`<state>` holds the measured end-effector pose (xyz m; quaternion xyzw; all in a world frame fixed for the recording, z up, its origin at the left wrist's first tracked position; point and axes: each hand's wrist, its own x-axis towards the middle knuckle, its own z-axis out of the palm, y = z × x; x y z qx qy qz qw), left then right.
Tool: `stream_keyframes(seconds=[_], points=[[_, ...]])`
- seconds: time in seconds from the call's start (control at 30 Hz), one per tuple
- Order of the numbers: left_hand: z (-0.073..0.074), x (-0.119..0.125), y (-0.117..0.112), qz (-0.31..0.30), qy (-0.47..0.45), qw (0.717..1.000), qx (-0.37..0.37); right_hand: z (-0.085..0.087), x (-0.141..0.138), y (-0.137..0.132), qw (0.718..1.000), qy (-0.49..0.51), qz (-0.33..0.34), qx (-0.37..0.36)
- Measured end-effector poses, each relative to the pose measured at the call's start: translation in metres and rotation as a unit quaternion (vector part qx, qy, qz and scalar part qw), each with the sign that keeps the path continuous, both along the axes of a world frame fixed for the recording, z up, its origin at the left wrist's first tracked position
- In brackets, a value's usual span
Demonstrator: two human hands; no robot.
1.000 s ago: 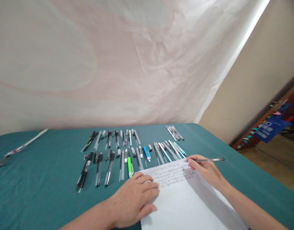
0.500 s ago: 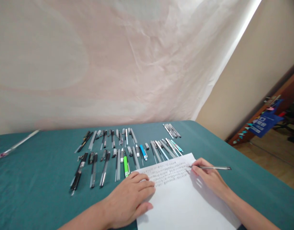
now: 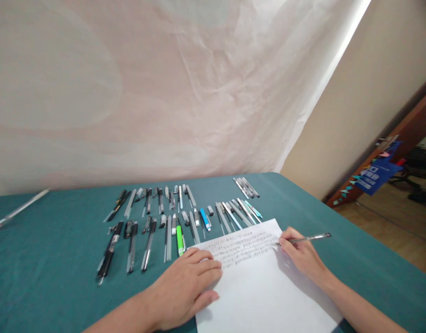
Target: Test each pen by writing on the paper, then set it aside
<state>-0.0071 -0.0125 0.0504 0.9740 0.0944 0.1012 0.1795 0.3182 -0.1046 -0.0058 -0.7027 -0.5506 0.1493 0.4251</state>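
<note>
Pen (image 3: 308, 238) pinched in right hand (image 3: 299, 256), near right edge of paper (image 3: 265, 286).
Left hand (image 3: 185, 286) flat, fingers spread, pins its left edge; pen rows (image 3: 171, 217) near the top, teal cloth (image 3: 355, 259) rightward.

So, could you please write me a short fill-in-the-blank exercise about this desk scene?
The right hand holds a ____ at the sheet of paper. The left hand rests flat on the paper's ____ edge. The laid-out item closest to the left hand is bright ____.
Missing words: pen; left; green.
</note>
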Motion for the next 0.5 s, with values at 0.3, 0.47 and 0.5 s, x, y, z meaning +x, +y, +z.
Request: stream_keyframes(seconds=[0.3,0.47,0.5], points=[[0.0002,-0.0003,0.0004,-0.004,-0.001,1.000,-0.001,0.0003,-0.0011,-0.0001,1.000,0.010,0.011,0.003],[0.0011,0.0001,0.0002,-0.001,-0.011,1.000,-0.001,0.0009,-0.0015,-0.0002,1.000,0.012,0.023,0.003],[0.0011,0.0000,0.0003,-0.001,-0.015,1.000,0.000,0.0012,-0.0018,-0.0002,1.000,0.014,0.022,0.003]])
